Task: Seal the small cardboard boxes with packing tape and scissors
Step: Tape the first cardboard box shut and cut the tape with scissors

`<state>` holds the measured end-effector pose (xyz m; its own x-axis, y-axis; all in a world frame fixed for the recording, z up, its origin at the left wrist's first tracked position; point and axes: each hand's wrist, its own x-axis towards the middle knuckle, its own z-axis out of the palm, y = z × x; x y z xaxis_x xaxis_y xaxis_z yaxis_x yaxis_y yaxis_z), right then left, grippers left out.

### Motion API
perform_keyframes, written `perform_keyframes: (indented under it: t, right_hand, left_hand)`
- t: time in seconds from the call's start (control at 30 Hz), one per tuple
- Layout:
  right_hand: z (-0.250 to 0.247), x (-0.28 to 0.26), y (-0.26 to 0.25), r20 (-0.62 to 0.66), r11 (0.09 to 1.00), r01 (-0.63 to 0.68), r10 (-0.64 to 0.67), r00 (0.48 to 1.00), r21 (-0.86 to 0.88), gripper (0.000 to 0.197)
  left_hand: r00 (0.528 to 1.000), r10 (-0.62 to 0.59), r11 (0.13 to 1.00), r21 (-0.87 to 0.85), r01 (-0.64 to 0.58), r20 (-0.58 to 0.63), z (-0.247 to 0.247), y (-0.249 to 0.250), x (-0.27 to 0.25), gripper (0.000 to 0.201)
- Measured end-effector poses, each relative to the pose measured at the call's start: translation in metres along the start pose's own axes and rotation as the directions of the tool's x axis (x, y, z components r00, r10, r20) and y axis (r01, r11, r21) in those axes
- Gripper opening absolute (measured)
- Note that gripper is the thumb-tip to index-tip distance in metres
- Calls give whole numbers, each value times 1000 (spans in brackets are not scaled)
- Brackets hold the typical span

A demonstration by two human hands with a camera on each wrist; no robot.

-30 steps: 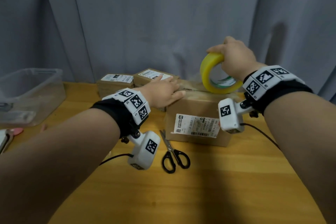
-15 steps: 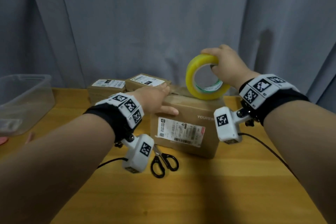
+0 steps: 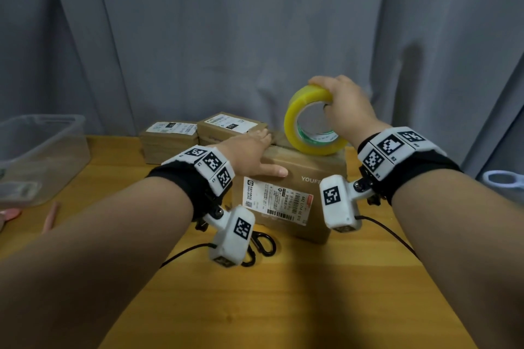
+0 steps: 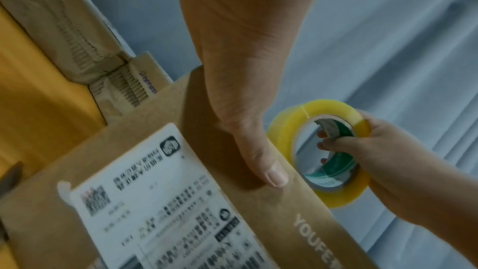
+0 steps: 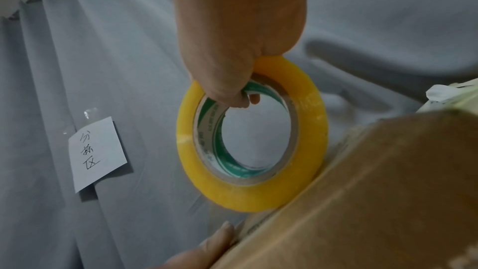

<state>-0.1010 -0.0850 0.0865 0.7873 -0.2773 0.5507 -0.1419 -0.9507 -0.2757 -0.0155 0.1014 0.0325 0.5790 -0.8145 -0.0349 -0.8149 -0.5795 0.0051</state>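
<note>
A brown cardboard box [image 3: 306, 178] with a white shipping label stands in the middle of the wooden table [image 3: 283, 306]. My left hand [image 3: 249, 153] lies flat on the box's top, thumb [image 4: 269, 169] stretched along its near edge. My right hand [image 3: 343, 108] grips a yellow tape roll [image 3: 295, 127] upright, fingers hooked through its core; the roll [image 5: 248, 136] touches the box's far top edge. Black-handled scissors [image 3: 262, 245] lie on the table in front of the box, partly hidden by the left wrist camera.
Two more small labelled boxes [image 3: 170, 139] [image 3: 231, 126] stand behind the left hand. A clear plastic bin [image 3: 37, 156] stands at the left edge. A pale blue handled object [image 3: 503, 183] shows at far right. A grey curtain [image 3: 255, 37] hangs behind, with a handwritten note [image 5: 97, 152] on it.
The right hand has brought the tape roll down and left until it touches the box's far top edge. The left hand stays flat on the box.
</note>
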Motion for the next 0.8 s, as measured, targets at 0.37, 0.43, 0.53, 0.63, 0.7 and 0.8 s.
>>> perform_keyframes:
  t: [0.37,0.43,0.53,0.63,0.7,0.8]
  right_hand:
    - [-9,7,6,49,999,30,-28,998,-44,58]
    - [-10,9,6,49,998,28,-25,998,-55,58]
    - [-14,11,1,54,991,63,-56,997,-122,60]
    - [-16,10,-3,92,973,104,-86,992,-207,62]
    - [-14,8,-4,111,970,97,-73,991,-222,63]
    - [-10,8,-4,94,970,83,-63,994,-228,63]
  left_hand:
    - [999,-21,999,-37,20,-41,-7,-8,8,110]
    - [999,-35,985,-173,27,-38,-3,-10,7,111]
    - [995,-59,987,-151,46,-81,-2,-9,7,106]
    - [990,-54,992,-121,38,-129,2,-8,5,104]
    - [992,-34,990,-141,17,-124,7,-8,1,111]
    - [997,-18,997,-79,11,-81,5,-11,-2,113]
